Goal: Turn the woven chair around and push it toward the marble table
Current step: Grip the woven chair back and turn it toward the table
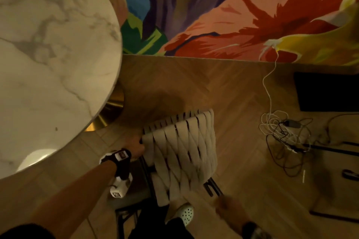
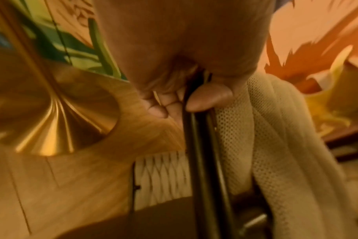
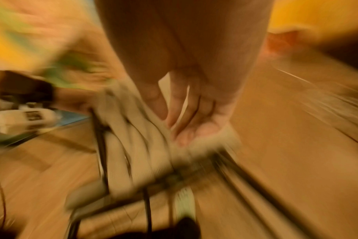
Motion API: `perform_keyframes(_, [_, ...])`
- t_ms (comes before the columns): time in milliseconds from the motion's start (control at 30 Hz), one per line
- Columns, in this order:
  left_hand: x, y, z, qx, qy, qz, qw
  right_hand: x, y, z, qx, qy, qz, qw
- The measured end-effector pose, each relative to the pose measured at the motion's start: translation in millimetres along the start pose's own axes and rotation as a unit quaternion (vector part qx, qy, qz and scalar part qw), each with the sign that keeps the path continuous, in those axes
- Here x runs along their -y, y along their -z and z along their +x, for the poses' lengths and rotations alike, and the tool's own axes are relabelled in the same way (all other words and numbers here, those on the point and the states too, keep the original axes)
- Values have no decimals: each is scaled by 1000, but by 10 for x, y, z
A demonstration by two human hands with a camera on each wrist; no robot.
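**The chair is just in front of me, and the table is up and to my left**

The cream woven chair with the thin black metal frame [image 1: 180,153] stands on the wood floor right in front of my feet. I see its woven back, and the back runs away from me, leaning a little to the right. The big round white marble table [image 1: 48,60] is to the left of the chair and near it, not touching. Its shiny gold cone base [image 2: 51,113] sits on the floor between them.

My left hand [image 1: 137,146] is on the side of the chair that faces the table. Its fingers and thumb are curled tight round the black frame bar at the top left corner. My right hand [image 3: 186,116] is low by the near right edge of the chair, fingers straight and loose, holding nothing. It is too blurry to tell if it touches the weave.

I think my left hand must do the turning, because it alone has a grip.
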State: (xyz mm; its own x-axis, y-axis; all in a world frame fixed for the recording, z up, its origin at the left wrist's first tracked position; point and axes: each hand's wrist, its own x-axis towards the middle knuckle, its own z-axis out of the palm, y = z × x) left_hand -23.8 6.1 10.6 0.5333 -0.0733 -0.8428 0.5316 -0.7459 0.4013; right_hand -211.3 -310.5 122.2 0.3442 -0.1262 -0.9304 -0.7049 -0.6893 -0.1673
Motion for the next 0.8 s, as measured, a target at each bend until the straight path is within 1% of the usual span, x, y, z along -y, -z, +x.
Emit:
perform_keyframes(33, [23,-41,-119,-5,1,3,1000,311,82,115,-35,67,-28,997])
perform_keyframes(67, [47,-92,-259,3,0,-14,1000,670,178,213,-54,130,-50,989])
perform_keyframes(100, [96,-127,-349,10,2,-27,1000,1004,260,384,-73,194,-85,975])
perform_keyframes(133, [103,-144,-448,20,2,-51,998,1370,330,532,-71,236,-152,957])
perform_keyframes(167, [95,-151,-560,24,2,-73,997,1660,351,698,-71,273,-246,927])
perform_keyframes(200, [118,-160,-631,17,-5,-91,996,1916,371,821,-49,283,-347,893])
perform_keyframes(233, [124,-156,-712,1,-21,-89,996,2109,348,952,-17,286,-422,860])
perform_keyframes(267, [130,-150,-778,-8,-35,-92,995,2214,307,1096,20,265,-479,837])
perform_keyframes(333, [202,-121,-873,-2,-40,-95,995,2326,216,1238,77,214,-508,831])
perform_keyframes(367, [230,-97,-933,9,-32,-91,995,2357,176,1268,100,211,-514,825])
perform_keyframes(400, [270,-91,-966,8,-33,-89,995,2370,154,1288,128,200,-518,822])
perform_keyframes(433, [299,-77,-1034,4,-30,-82,996,2368,119,1291,146,201,-529,811])
perform_keyframes(467, [344,-49,-1104,2,-42,-81,996,2417,86,1215,156,201,-540,803])
perform_keyframes(500, [307,-62,-1169,10,-51,-74,996,2361,95,1150,156,206,-536,804])
perform_keyframes(533, [322,-76,-1189,6,-70,-63,996,2321,102,1039,147,219,-520,812])
perform_keyframes(567, [230,57,-1312,3,-90,-52,995,2316,207,777,125,214,-510,824])
perform_keyframes(633, [114,86,-1266,13,-103,-52,993,2243,336,648,106,200,-482,846])
perform_keyframes(667, [-33,173,-1294,21,-124,-50,991,2223,479,489,84,194,-468,858])
perform_keyframes(700, [-137,222,-1279,23,-133,-51,990,2215,573,453,79,183,-462,864])
perform_keyframes(800, [-464,417,-1164,-2,-186,-21,982,2318,877,309,39,173,-437,882])
